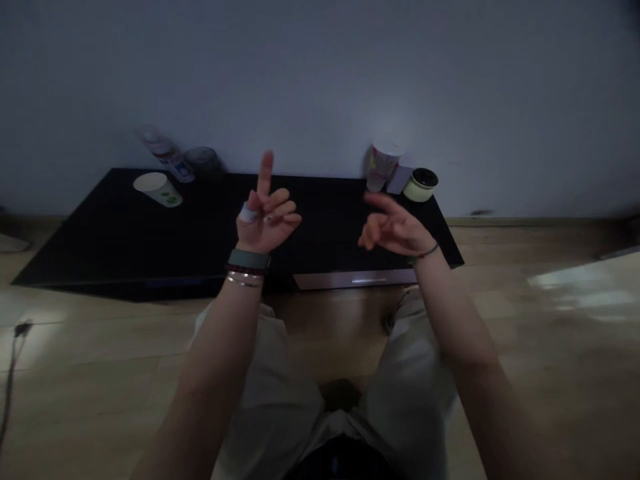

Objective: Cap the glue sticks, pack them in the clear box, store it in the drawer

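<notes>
My left hand [265, 217] is raised above a low black table [100, 233], index finger pointing straight up, the other fingers curled in; a white band wraps the thumb, and bracelets and a grey strap ring the wrist. It holds nothing that I can see. My right hand [393, 230] hovers level with it to the right, fingers loosely bent and apart, pointing left, nothing in it; a thin dark band sits on its wrist. Both hands are in the air over the table's front half, touching no object.
At the table's back left lie a tipped paper cup [156, 189], a bottle [167, 155] and a dark round container [201, 160]. At the back right stand a printed cup [381, 167], a small pale box [400, 179] and a pale green jar [421, 185]. Wooden floor surrounds; a cable [15, 347] lies left.
</notes>
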